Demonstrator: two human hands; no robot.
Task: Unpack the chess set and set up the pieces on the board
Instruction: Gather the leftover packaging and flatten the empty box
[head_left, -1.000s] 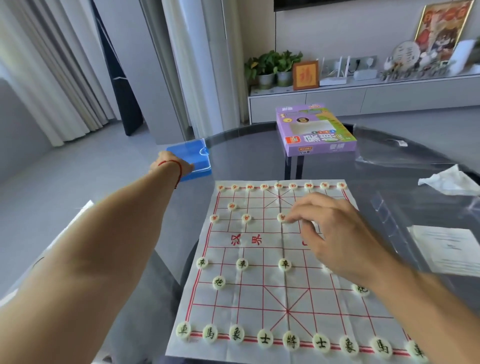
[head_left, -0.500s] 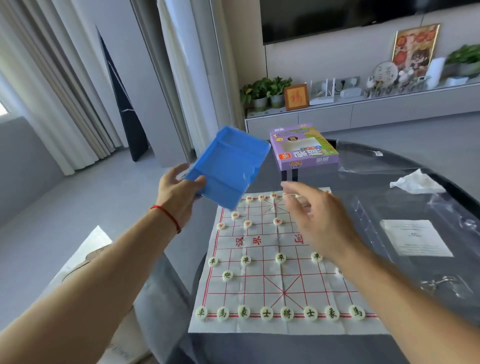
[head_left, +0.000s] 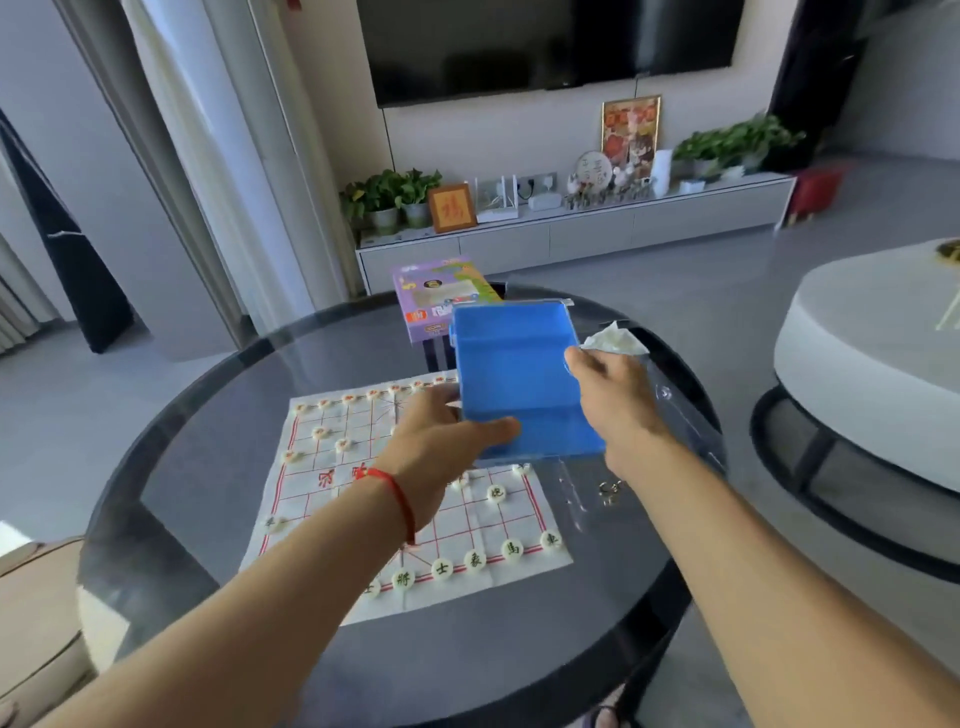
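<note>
Above the far right corner of the paper chess board (head_left: 363, 519), a blue plastic tray (head_left: 519, 384) was held in both hands. Left hand (head_left: 441, 447) gripped its near edge; right hand (head_left: 615, 400) gripped its right side. Round white pieces (head_left: 496, 493) sat on the board on the round glass table (head_left: 208, 467). A purple box (head_left: 431, 296) lay at the table's far edge.
</note>
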